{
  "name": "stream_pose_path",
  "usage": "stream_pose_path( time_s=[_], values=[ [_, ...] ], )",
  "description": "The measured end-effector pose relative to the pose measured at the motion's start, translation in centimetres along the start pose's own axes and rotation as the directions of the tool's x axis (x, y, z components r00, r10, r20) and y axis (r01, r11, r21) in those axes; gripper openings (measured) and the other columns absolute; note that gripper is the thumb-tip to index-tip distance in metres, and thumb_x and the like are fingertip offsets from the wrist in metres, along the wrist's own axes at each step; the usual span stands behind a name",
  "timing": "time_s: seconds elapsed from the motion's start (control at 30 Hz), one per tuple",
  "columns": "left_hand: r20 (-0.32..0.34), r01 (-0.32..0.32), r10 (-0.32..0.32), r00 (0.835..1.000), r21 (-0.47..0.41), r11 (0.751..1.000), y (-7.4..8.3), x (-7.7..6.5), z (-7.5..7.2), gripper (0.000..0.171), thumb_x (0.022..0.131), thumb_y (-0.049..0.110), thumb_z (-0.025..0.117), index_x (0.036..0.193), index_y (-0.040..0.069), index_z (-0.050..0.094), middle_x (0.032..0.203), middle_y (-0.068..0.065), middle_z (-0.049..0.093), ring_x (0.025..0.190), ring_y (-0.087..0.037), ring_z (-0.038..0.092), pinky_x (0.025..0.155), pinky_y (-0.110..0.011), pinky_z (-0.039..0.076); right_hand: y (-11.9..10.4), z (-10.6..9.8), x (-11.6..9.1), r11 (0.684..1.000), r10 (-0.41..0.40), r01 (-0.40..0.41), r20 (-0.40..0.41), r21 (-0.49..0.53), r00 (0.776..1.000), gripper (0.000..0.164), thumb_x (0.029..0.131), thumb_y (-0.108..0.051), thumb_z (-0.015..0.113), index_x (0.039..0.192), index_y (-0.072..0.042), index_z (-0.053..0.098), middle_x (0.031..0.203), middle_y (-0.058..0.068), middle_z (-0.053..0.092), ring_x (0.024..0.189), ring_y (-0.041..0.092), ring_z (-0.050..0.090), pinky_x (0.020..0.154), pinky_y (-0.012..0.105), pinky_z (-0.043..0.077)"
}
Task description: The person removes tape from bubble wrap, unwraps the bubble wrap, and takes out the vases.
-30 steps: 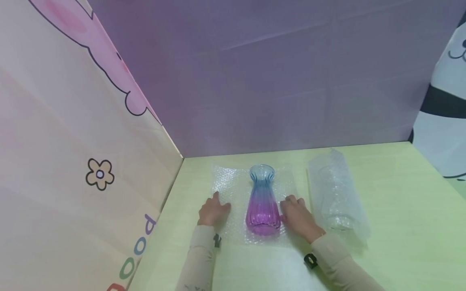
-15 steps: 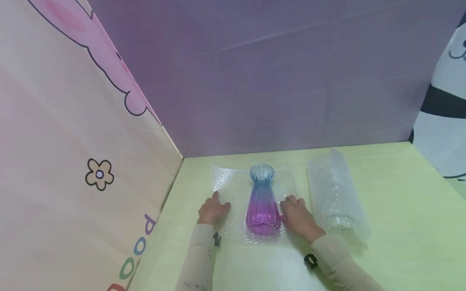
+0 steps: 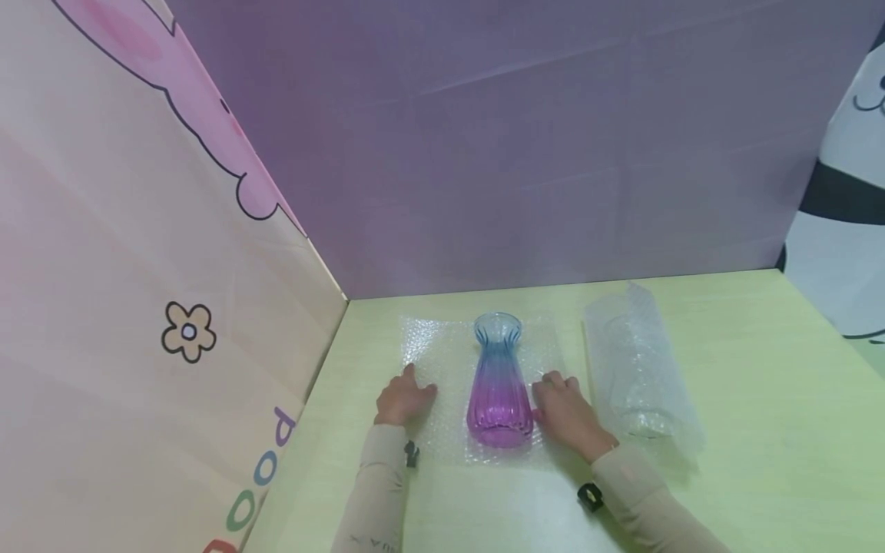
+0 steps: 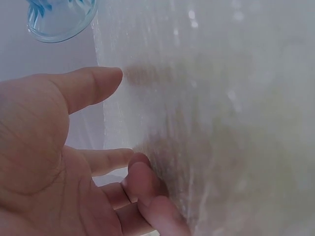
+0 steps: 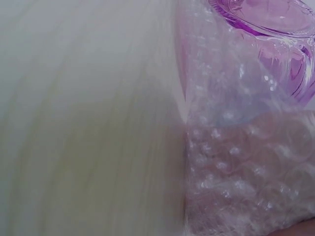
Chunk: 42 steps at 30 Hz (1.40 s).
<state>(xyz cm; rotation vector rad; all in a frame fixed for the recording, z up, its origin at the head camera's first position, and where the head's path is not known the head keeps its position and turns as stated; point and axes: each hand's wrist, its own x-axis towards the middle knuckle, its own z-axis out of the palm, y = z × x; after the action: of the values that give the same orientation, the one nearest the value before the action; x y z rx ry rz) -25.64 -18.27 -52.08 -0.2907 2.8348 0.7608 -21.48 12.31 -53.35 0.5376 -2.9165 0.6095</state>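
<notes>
A ribbed glass vase (image 3: 499, 392), blue at the neck and purple at the base, lies on its side on a sheet of bubble wrap (image 3: 445, 407), mouth toward the back wall. My left hand (image 3: 404, 398) touches the sheet's left edge, index finger and thumb spread apart. In the left wrist view the thumb (image 4: 93, 86) reaches the wrap, and the vase's blue rim (image 4: 64, 24) shows above. Close beside the vase, my right hand (image 3: 563, 411) grips the sheet's right edge with curled fingers. The right wrist view shows raised wrap (image 5: 236, 162) near the vase's purple base (image 5: 275, 29).
To the right lies another clear glass vase (image 3: 643, 384) inside a bubble-wrap sleeve (image 3: 660, 322). The pale wooden-looking table (image 3: 760, 399) meets a grey-purple wall (image 3: 525, 153) at the back and a printed panel (image 3: 207, 253) on the left.
</notes>
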Motion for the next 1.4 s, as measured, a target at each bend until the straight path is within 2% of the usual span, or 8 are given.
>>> stream_pose_path(
  time_s=[0.4,0.73,1.03,1.23,1.4],
  values=[
    [-0.001,0.005,-0.005,1.0,-0.006,1.0,-0.1,0.0,0.1,0.08,0.097,0.05,0.059,0.159,0.007,0.033,0.149,-0.029,0.051,0.131,-0.052,0.054,0.107,-0.066,0.045,0.0,-0.1,-0.1,1.0,0.007,-0.007,-0.001,0.006,1.0,0.012,0.085,-0.01,0.076,0.091,-0.007,0.067,0.121,0.022,0.066,0.113,0.038,0.056,0.089,0.051,0.049],
    [-0.053,-0.042,0.042,0.998,-0.01,0.999,-0.1,0.0,0.3,0.073,0.097,0.045,0.06,0.154,0.003,0.041,0.143,-0.029,0.057,0.126,-0.051,0.058,0.104,-0.065,0.049,0.1,0.1,0.0,1.0,-0.018,0.018,-0.017,-0.006,1.0,0.013,0.084,-0.009,0.077,0.091,-0.006,0.066,0.115,0.02,0.068,0.115,0.037,0.056,0.09,0.05,0.045],
    [-0.104,-0.148,0.145,0.984,-0.018,0.989,1.5,-0.4,0.3,0.062,0.097,0.042,0.064,0.146,0.005,0.053,0.141,-0.024,0.06,0.125,-0.047,0.06,0.103,-0.062,0.051,0.0,-0.1,-0.1,1.0,-0.009,0.009,-0.008,0.011,1.0,0.013,0.085,-0.011,0.077,0.09,-0.007,0.066,0.118,0.022,0.067,0.115,0.038,0.056,0.09,0.051,0.047],
    [-0.128,-0.217,0.215,0.968,0.003,0.976,3.0,-0.9,0.2,0.056,0.096,0.041,0.066,0.14,0.008,0.059,0.123,-0.02,0.068,0.106,-0.038,0.068,0.088,-0.055,0.058,-0.2,-0.3,-0.1,1.0,-0.002,0.002,-0.003,0.026,1.0,0.013,0.086,-0.012,0.077,0.091,-0.007,0.067,0.12,0.022,0.066,0.115,0.038,0.056,0.09,0.051,0.048],
    [-0.14,-0.279,0.274,0.952,-0.021,0.96,4.3,-1.3,0.1,0.053,0.096,0.04,0.066,0.139,0.01,0.061,0.111,-0.015,0.07,0.097,-0.03,0.069,0.079,-0.047,0.059,-0.3,-0.3,-0.1,0.999,0.006,-0.005,-0.012,0.036,1.0,0.013,0.085,-0.01,0.078,0.09,-0.007,0.066,0.121,0.023,0.065,0.113,0.039,0.055,0.089,0.051,0.049]
  ],
)
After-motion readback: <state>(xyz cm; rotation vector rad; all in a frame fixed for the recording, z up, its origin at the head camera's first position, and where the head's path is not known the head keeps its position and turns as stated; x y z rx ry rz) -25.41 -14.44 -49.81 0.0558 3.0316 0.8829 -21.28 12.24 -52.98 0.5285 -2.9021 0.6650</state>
